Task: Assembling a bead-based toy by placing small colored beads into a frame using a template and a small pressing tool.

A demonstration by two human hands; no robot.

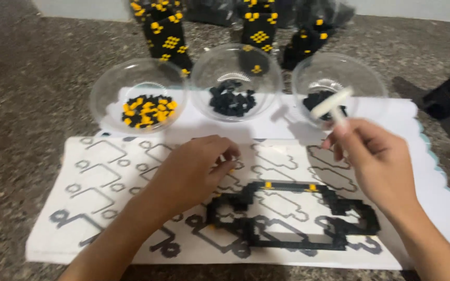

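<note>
Two hands at work over a black brick outline (pixel 292 216) on a printed pattern sheet (pixel 95 182).
Left hand (pixel 194 174), just beside the outline's upper left corner, pinches a tiny yellow piece (pixel 232 169); right hand (pixel 376 164), above the outline's right end, clasps a white tool (pixel 334 104). Beyond the outline stand three clear bowls (pixel 235 83) on a speckled stone counter (pixel 22 104).

Three clear plastic bowls stood in a row: the left bowl (pixel 111 83) held yellow and black pieces, the middle bowl (pixel 212 65) black ones. Behind them rose black-and-yellow block towers (pixel 165 36) on a speckled stone floor (pixel 22 104).
</note>
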